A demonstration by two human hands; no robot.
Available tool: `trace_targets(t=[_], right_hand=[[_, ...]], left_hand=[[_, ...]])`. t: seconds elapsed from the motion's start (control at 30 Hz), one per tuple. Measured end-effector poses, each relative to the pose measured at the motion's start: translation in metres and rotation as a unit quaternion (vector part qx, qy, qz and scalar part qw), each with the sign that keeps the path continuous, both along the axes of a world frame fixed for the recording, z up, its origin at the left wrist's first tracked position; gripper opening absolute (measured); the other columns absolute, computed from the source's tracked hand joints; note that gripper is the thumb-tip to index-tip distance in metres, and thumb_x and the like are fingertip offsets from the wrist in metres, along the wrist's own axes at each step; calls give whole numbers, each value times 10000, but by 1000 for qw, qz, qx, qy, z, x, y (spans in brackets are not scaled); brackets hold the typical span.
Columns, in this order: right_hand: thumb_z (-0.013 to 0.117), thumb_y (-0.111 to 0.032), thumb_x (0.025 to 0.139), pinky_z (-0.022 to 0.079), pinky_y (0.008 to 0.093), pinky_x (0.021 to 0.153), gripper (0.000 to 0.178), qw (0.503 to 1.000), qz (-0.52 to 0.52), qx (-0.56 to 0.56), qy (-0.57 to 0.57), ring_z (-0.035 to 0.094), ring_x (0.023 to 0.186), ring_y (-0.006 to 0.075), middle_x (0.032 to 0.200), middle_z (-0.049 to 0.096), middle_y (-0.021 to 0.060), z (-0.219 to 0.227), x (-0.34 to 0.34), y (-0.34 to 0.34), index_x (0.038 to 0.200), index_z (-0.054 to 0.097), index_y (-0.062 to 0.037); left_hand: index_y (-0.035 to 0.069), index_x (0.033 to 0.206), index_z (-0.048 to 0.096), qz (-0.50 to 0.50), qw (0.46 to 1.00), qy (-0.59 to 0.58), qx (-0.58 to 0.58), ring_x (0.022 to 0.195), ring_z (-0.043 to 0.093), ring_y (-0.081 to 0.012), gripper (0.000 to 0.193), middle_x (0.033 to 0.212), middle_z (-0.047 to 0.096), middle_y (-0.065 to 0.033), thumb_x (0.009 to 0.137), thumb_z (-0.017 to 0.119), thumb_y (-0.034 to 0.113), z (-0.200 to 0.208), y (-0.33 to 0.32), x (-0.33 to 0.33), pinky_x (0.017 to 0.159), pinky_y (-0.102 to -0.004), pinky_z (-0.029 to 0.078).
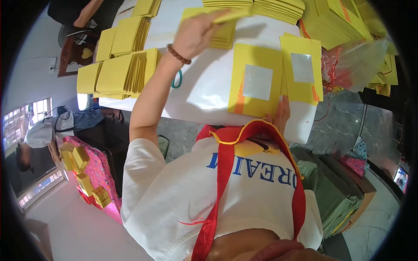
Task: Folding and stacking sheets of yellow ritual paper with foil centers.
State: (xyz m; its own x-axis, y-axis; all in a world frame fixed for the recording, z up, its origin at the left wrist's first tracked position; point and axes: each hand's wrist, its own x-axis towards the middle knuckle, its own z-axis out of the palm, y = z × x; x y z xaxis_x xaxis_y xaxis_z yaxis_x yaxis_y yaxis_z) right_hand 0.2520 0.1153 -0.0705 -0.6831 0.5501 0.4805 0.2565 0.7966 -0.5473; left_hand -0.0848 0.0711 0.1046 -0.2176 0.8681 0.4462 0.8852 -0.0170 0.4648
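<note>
Toward the far edge of the table (202,93), a yellow piece (237,15) is gripped by the left hand (197,36); whether the right hand (281,116) is closed cannot be told.

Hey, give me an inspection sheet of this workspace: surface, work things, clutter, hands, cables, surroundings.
Surface: white-covered table, glossy.
Work things: two yellow pieces with silver patches and orange strips near the front edge; yellow stacks at left, more at the far side.
Clutter: teal loop by the left forearm; clear plastic bag with red strings at right.
Hands: left hand raised, holding a flat yellow piece, blurred; right hand at the front edge by the yellow pieces, partly hidden.
Cables: nothing seen on the tabletop.
Surroundings: another person at left, near yellow bundles on pink patterned cloth.
</note>
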Motion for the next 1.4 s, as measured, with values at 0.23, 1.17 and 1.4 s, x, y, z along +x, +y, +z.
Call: trace_targets(t=[0.23,1.17,1.4], right_hand=[[503,-255,877,183,494,1051,557,998,-1,27,-61,250,1306,378,1390,321,204,3,-4,2,1334,315,0],[637,-314,781,187,469,1040,455,994,-19,-8,-106,356,1263,284,1340,420,106,-5,-1,2,1189,555,-127],[673,-337,746,214,486,1015,511,995,-24,-28,-90,359,1256,273,1331,411,132,-2,-3,4,1188,548,-114]], left_hand=[[218,1227,518,66,956,280,-50,983,561,-221,516,1091,604,-26,742,578,53,-106,2,-71,796,-371,437],[191,1403,231,57,922,245,-295,1271,304,-341,789,1388,307,-140,731,639,257,-119,-3,-69,1039,-467,271],[239,1409,225,64,917,300,-256,1260,323,-363,804,1431,270,-144,737,664,277,-83,-5,-49,1028,-459,294]])
